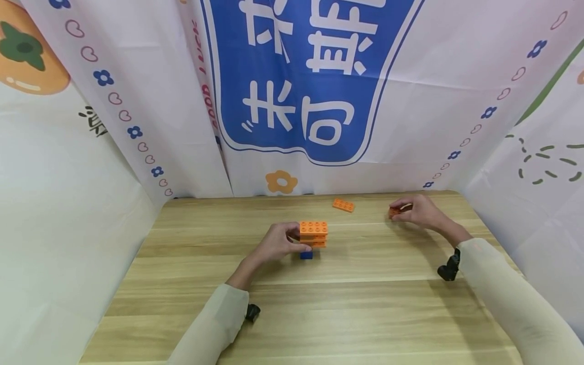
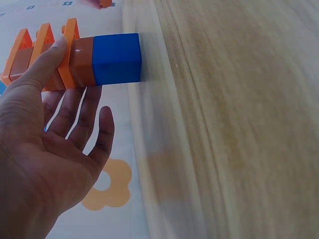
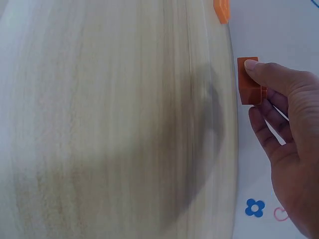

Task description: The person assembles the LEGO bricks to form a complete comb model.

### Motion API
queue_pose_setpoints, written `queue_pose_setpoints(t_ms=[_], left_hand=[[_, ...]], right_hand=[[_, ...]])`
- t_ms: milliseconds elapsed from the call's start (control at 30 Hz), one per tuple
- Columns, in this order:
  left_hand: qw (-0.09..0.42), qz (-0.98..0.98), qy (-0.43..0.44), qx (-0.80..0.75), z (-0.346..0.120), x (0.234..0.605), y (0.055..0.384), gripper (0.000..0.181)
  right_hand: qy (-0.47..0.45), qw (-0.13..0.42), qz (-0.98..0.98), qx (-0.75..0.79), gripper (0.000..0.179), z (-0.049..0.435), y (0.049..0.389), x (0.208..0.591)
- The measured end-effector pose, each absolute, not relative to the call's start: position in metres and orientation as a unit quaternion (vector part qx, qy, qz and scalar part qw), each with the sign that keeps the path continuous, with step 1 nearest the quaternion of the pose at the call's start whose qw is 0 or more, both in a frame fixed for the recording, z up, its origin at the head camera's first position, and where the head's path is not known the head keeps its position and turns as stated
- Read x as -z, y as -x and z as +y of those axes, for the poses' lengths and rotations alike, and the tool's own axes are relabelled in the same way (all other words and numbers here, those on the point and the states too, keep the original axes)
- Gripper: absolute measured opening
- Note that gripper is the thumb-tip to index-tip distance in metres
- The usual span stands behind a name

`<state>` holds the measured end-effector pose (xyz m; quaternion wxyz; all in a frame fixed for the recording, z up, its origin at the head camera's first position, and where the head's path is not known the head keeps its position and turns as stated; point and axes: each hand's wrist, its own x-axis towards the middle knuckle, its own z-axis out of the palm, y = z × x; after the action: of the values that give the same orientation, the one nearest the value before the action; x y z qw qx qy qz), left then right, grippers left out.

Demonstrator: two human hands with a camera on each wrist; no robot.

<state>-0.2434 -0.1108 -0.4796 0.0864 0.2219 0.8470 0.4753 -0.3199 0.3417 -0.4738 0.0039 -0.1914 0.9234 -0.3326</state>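
Wooden tabletop [image 1: 365, 314]: passage in front of upright brick stack [image 1: 313, 227]. Obstacles: said stack, left hand [image 1: 279, 240] at its side; flat orange studded brick [image 1: 343, 205], between stack and right hand [image 1: 422, 212]; printed backdrop [image 1: 401, 147], behind.

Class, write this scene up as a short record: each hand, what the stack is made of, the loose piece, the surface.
Left hand: grips the stack
Stack make-up: orange plates alternating with brown bricks, blue brick at the bottom
Right hand: pinches a single brown brick
Loose piece: orange plate, near the back edge
Surface: wood-grain table
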Motion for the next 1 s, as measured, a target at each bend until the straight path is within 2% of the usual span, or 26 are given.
queue_pose_setpoints(t_ms=[333, 600, 1000], left_hand=[[0.086, 0.847, -0.217, -0.477, -0.112, 0.478, 0.243, 0.028], [0.091, 0.848, -0.221, -0.473, -0.112, 0.479, 0.243, 0.028], [0.089, 0.850, -0.218, -0.470, -0.111, 0.479, 0.244, 0.028]], right_hand=[[0.217, -0.011, 0.925, 0.313, 0.038, 0.323, 0.316, 0.457], [0.231, 0.002, 0.920, 0.316, 0.036, 0.306, 0.307, 0.445], [0.302, -0.034, 0.896, 0.323, 0.033, 0.283, 0.298, 0.431]])
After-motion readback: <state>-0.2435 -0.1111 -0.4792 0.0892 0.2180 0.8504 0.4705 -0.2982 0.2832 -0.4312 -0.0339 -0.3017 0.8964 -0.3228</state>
